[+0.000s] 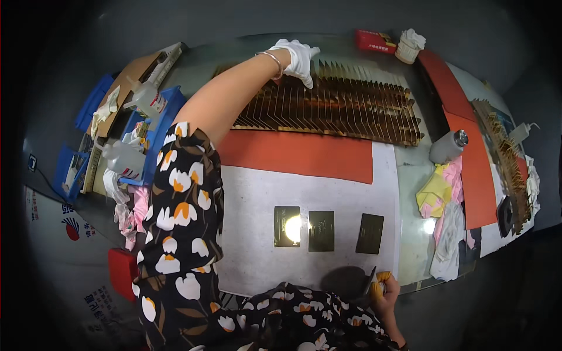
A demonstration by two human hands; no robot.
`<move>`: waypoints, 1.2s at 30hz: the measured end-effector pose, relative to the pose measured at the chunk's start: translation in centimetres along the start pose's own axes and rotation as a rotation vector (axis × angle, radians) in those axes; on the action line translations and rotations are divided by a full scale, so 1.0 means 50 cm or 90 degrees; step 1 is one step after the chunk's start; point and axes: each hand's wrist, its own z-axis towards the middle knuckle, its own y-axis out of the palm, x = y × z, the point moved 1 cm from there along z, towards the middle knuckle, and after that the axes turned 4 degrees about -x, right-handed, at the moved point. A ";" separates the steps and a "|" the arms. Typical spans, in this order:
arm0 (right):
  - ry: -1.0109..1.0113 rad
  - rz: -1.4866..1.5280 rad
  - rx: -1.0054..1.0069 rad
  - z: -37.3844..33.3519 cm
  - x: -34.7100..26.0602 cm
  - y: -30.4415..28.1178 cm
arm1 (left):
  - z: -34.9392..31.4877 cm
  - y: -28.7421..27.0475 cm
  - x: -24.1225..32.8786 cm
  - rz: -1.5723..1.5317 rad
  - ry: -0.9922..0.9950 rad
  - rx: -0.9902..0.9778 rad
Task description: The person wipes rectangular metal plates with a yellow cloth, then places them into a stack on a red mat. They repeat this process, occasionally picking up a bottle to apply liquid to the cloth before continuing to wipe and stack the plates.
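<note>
The slotted rack (pixel 333 108) of upright gold-brown plates lies across the far side of the table, at twelve o'clock from the person. The left hand (pixel 295 57), in a white glove with a bangle at the wrist, reaches over the rack's far left end; its fingers are spread and point down onto the plate tops, touching them. Whether a plate is pinched between them cannot be told.

The right hand (pixel 383 289) rests at the near table edge, at five o'clock, yellow finger cots on its tips, pinched on a thin dark tool (pixel 371 279).

Between the hands, on the white sheet (pixel 257 234), three dark plates (pixel 321 230) lie flat in a row, apart from one another; the leftmost carries a bright glare.

An orange mat (pixel 298 155) lies just below the rack. At three o'clock stand a grey bottle (pixel 448 146) and a heap of yellow, pink and white cloths (pixel 443 205). At nine o'clock are blue trays (pixel 158 126) with clear squeeze bottles (pixel 124 158).
</note>
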 end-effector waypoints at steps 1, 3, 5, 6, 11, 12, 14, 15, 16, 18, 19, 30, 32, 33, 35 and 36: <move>-0.005 -0.008 0.003 0.003 -0.005 0.001 | 0.019 0.013 0.001 0.015 -0.007 -0.028; -0.005 -0.031 -0.018 0.001 0.000 -0.007 | 0.047 0.034 0.015 0.051 0.001 -0.036; 0.038 -0.049 -0.003 -0.011 0.009 -0.015 | -0.003 -0.020 0.060 -0.047 0.088 -0.039; 0.011 -0.053 -0.017 -0.010 0.007 -0.017 | 0.012 0.005 0.039 -0.032 0.109 0.027; 0.005 -0.002 0.001 -0.002 -0.003 -0.008 | 0.004 -0.016 0.020 -0.049 0.186 -0.006; 0.004 -0.002 -0.002 0.002 -0.004 -0.008 | -0.062 -0.037 0.049 -0.066 0.056 0.080; -0.009 0.000 -0.022 0.007 -0.011 -0.004 | -0.153 -0.012 0.046 -0.212 0.018 0.234; -0.025 0.000 -0.033 0.007 -0.016 -0.001 | -0.222 -0.003 0.041 -0.273 -0.018 0.318; -0.047 0.001 -0.030 0.003 -0.018 0.001 | -0.296 0.005 0.071 -0.275 0.000 0.283; -0.067 0.029 -0.001 0.006 -0.013 0.004 | -0.349 0.106 0.135 -0.586 0.168 0.068; -0.062 0.043 -0.008 0.011 -0.013 0.005 | -0.394 0.157 0.164 -0.285 0.223 0.259; -0.025 0.123 -0.033 0.000 -0.016 0.017 | -0.470 0.248 0.351 -0.275 0.127 -0.007; -0.029 0.114 -0.032 0.000 -0.019 0.015 | -0.472 0.252 0.354 -0.299 0.115 0.033; -0.029 0.112 -0.029 -0.002 -0.016 0.015 | -0.474 0.263 0.357 -0.319 0.122 0.053; -0.023 0.119 -0.029 -0.001 -0.014 0.014 | -0.474 0.276 0.363 -0.361 0.135 0.090; -0.030 0.106 -0.030 -0.001 -0.014 0.014 | -0.472 0.258 0.364 -0.365 0.115 0.020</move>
